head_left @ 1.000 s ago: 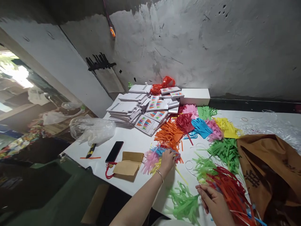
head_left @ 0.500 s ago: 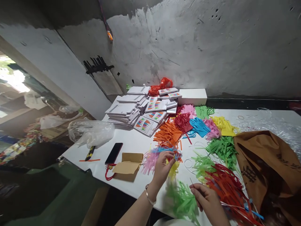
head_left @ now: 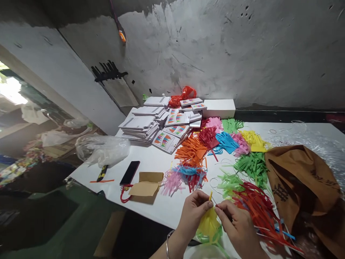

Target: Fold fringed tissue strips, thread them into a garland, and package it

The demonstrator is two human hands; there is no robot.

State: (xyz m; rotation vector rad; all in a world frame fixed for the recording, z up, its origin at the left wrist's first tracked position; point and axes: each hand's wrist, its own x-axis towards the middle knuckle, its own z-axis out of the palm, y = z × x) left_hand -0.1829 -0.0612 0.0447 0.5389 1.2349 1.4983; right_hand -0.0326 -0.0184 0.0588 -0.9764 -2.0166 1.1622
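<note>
My left hand [head_left: 194, 210] pinches the narrow top of a yellow paper tassel [head_left: 209, 223], whose strips hang below the fingers. Close beside it, my right hand [head_left: 235, 219] has its fingers closed on a thin needle [head_left: 214, 200], its tip against the tassel's top. Light green tassel strips [head_left: 217, 235] show under the yellow one. Beyond the hands lies a pile of pink tassel strips [head_left: 172, 181], blue strips [head_left: 187, 169] and orange tassels [head_left: 190, 153]. Right of my right hand sit red tassels [head_left: 256, 201] with white string among them.
Stacks of white printed packets [head_left: 138, 124] stand at the back beside a white box [head_left: 219, 108]. On the left are a phone [head_left: 130, 172], a cardboard piece [head_left: 145, 189], a utility knife [head_left: 102, 173] and a plastic bag [head_left: 107, 149]. Brown cloth [head_left: 299, 180] covers the right side.
My left hand has come back toward me from the coloured pile with a yellow tassel. My right hand has risen slightly, bringing the needle to it.
</note>
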